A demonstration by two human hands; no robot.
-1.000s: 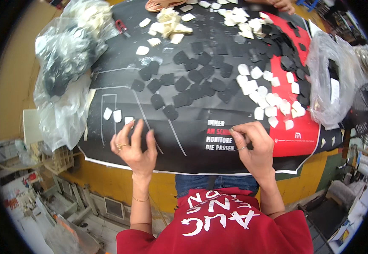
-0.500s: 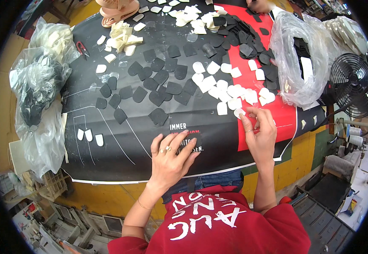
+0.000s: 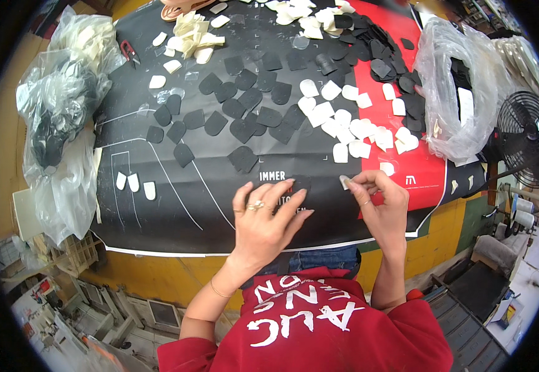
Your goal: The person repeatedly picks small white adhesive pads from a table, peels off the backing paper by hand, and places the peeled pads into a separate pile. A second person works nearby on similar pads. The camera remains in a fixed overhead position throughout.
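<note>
Between the thumb and fingers of my right hand (image 3: 381,204) is a small white rounded piece (image 3: 345,181), held just above the black sheet (image 3: 232,204). My left hand (image 3: 263,220) rests low over the printed lettering, its fingers spread; a dark patch shows by its fingertips, too unclear to name. Beyond my right hand lies a cluster of white rounded pieces (image 3: 361,128), with a single white piece (image 3: 387,168) right behind its fingers. Several black rounded pieces (image 3: 243,130) are scattered farther off, past my left hand. A short row of white pieces (image 3: 133,182) sits at the left.
Plastic bags of pieces (image 3: 65,105) line the left edge, near red-handled snips (image 3: 130,52). A cream heap (image 3: 192,37) and a black heap (image 3: 378,46) lie at the back. On the right are another clear bag (image 3: 437,93) and a black fan (image 3: 524,133).
My right hand has drawn a white piece away from the cluster, leftward and nearer to me. My left hand stays over the lettering. The whole view has shifted slightly.
</note>
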